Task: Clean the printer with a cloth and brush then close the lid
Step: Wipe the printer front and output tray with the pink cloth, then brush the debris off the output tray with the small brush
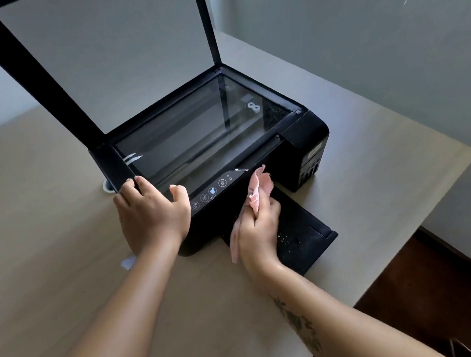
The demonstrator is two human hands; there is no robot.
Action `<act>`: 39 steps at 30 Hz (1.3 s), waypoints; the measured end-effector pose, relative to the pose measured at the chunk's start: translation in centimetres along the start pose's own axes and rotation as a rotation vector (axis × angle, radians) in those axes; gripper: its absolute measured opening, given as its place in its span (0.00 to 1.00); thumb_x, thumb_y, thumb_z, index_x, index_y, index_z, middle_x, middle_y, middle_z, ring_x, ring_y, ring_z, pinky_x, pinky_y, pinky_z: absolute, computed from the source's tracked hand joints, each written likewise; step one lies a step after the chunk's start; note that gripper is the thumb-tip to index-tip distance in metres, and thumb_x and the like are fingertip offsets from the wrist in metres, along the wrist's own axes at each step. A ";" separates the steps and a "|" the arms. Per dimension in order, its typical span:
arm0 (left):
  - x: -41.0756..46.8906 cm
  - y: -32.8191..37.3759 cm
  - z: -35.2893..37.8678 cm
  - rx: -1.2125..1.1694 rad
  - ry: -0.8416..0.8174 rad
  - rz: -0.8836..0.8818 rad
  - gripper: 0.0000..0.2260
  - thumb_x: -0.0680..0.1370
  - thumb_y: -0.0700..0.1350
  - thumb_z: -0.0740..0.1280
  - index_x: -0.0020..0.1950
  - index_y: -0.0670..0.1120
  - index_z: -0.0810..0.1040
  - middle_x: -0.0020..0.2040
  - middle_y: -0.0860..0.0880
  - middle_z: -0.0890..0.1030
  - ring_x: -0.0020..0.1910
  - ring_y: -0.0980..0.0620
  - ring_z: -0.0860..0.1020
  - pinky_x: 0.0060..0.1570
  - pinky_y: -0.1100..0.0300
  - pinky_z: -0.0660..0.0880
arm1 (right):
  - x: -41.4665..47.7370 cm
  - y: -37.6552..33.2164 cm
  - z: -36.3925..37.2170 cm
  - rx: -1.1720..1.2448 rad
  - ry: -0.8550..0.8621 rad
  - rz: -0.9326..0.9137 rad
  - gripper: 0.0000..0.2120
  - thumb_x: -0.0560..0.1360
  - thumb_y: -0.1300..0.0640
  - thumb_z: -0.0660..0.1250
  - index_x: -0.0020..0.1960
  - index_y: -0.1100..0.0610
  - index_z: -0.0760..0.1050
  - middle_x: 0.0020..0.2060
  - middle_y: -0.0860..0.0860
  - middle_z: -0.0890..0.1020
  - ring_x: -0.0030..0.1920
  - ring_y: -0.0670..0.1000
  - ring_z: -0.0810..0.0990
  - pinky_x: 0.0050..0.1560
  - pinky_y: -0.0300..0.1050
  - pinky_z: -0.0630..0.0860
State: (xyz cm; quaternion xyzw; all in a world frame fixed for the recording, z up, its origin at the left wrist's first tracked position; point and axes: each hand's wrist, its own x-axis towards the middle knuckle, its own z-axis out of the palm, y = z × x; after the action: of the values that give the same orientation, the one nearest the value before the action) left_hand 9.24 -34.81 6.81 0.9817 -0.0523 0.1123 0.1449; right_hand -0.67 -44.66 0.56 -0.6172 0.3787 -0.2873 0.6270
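Note:
A black printer (305, 133) sits on a beige table (44, 227). Its scanner lid (105, 55) stands raised, and the glass bed (194, 130) is bare. My left hand (150, 213) rests on the printer's front left corner, fingers curled over the edge beside the control panel (212, 192). My right hand (257, 228) grips a pink cloth (256, 193) and presses it against the printer's front face, just right of the panel. The output tray (307, 237) sticks out below, with specks of dust on it. No brush is in view.
A small white round object (106, 186) lies on the table behind the printer's left corner. A pale scrap (128, 262) peeks out under my left wrist. The table ends at the right, above dark flooring (443, 287). A grey wall stands behind.

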 end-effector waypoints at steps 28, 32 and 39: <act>-12.7 0.1 -0.9 0.177 0.083 -0.118 0.28 0.76 0.58 0.57 0.69 0.39 0.67 0.68 0.36 0.71 0.65 0.32 0.69 0.67 0.41 0.63 | 9.6 -3.3 -17.5 -1.300 -1.040 -0.827 0.30 0.71 0.37 0.63 0.70 0.45 0.65 0.63 0.49 0.72 0.62 0.57 0.70 0.59 0.53 0.69; -17.1 -3.1 -1.5 0.186 0.000 -0.271 0.30 0.74 0.58 0.58 0.69 0.40 0.67 0.65 0.38 0.73 0.61 0.34 0.71 0.62 0.43 0.68 | 6.1 -3.0 -12.2 -1.151 -1.145 -0.895 0.24 0.72 0.41 0.63 0.66 0.48 0.70 0.58 0.50 0.75 0.58 0.57 0.72 0.55 0.52 0.72; -24.1 -10.9 -1.3 0.221 -0.222 -0.492 0.32 0.76 0.60 0.55 0.74 0.42 0.61 0.73 0.40 0.66 0.71 0.38 0.64 0.71 0.45 0.62 | -2.9 -1.4 -1.6 -1.014 -1.360 -0.752 0.20 0.74 0.51 0.64 0.65 0.54 0.70 0.59 0.54 0.71 0.59 0.58 0.71 0.52 0.50 0.75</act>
State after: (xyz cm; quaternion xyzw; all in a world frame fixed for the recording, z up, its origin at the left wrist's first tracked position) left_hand -12.89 -22.40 -0.64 0.9809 0.1844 -0.0295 0.0535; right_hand -3.45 -43.26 2.33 -0.9356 -0.2153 0.1522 0.2349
